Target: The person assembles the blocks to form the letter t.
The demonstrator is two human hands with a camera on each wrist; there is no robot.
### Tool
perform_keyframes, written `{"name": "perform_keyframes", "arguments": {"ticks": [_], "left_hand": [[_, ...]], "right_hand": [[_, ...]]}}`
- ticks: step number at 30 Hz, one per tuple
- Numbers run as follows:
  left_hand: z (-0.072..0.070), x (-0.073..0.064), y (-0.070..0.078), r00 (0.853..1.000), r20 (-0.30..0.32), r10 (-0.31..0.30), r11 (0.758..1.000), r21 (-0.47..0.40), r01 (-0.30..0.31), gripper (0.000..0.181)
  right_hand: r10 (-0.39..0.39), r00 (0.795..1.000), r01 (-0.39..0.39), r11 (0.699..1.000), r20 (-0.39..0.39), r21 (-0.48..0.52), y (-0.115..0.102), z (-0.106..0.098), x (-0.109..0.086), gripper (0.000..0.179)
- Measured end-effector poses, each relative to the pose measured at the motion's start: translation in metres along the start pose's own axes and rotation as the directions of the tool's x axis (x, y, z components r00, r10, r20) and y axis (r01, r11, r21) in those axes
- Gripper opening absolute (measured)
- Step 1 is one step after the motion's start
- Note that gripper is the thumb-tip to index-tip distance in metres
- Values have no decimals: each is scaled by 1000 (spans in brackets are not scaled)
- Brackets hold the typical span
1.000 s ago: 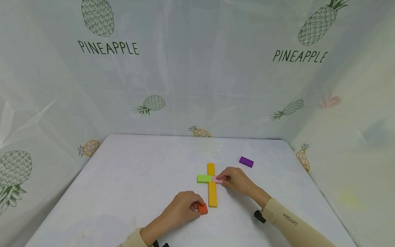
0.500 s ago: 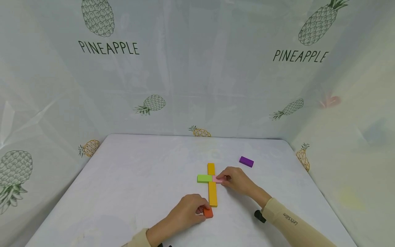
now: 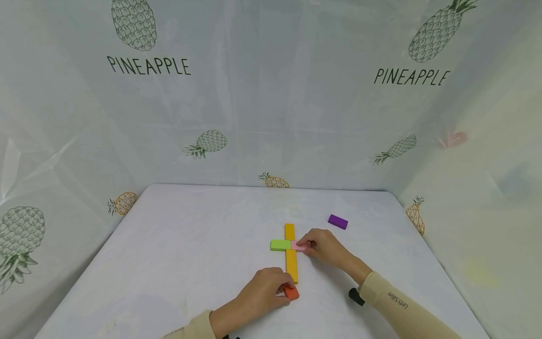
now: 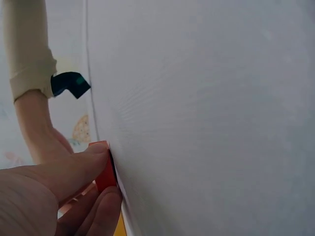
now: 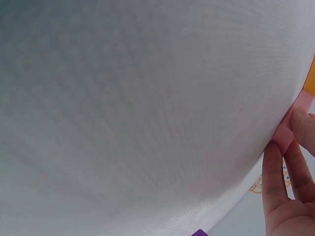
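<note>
My left hand (image 3: 263,288) pinches an orange-red block (image 3: 291,293) between thumb and fingers, right at the near end of a long yellow block (image 3: 291,266). In the left wrist view that red block (image 4: 105,178) sits between thumb tip and fingertips, close on the tabletop. My right hand (image 3: 325,246) holds a pink block (image 5: 285,132) by its outer end. The pink block's inner end meets a light green block (image 3: 280,245), and both lie crosswise between the long yellow block and a shorter yellow block (image 3: 290,231) behind, forming a cross.
A purple block (image 3: 338,221) lies apart, beyond the right hand. The white table (image 3: 190,226) has its far edge against a pineapple-print curtain (image 3: 271,108), which also hangs along both sides. Dark straps (image 3: 356,296) show at the wrists.
The left hand has slid the orange-red block rightward and slightly nearer, from left of the long yellow block to its near end. The right hand and the other blocks stay in place.
</note>
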State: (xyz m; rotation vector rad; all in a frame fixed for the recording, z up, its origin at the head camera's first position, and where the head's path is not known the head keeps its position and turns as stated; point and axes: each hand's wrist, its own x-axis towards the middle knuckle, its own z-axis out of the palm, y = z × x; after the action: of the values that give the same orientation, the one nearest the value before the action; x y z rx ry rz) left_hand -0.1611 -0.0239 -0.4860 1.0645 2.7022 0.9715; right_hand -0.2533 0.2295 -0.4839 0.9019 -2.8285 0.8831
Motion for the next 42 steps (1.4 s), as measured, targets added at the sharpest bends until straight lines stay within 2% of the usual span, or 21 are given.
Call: {"name": "perform_keyframes", "arguments": {"ticks": [3, 9, 14, 22, 27, 33, 37, 42], "left_hand": [[1, 1, -1, 1000, 1, -1, 1000, -7, 1, 25], [1, 3, -4, 1000, 7, 3, 1000, -26, -3, 27], [1, 4, -8, 1000, 21, 5, 999, -32, -5, 27], [-1, 4, -14, 994, -4, 108, 994, 27, -108, 23], [-2, 5, -15, 990, -1, 140, 989, 51, -139, 22], [-2, 7, -13, 990, 20, 136, 988, 75, -137, 23], [0, 8, -13, 991, 6, 132, 988, 83, -132, 23], [4, 10, -12, 994, -11, 105, 993, 50, -104, 21]], "right_hand": [[-12, 1000, 12, 1000, -3, -1, 0, 0, 0, 24], [11, 1000, -11, 1000, 0, -6, 0, 1, 1, 24], [-11, 1000, 11, 1000, -8, -8, 1, 0, 0, 23], [-13, 1000, 13, 1000, 2, 0, 1, -1, 1, 23], [-24, 1000, 24, 1000, 1, 1, 2, -1, 1, 23], [-25, 1000, 25, 1000, -4, -6, 0, -1, 1, 23], [-2, 1000, 2, 1000, 2, -9, -1, -1, 1, 23], [7, 1000, -7, 1000, 9, 0, 0, 0, 1, 24]]}}
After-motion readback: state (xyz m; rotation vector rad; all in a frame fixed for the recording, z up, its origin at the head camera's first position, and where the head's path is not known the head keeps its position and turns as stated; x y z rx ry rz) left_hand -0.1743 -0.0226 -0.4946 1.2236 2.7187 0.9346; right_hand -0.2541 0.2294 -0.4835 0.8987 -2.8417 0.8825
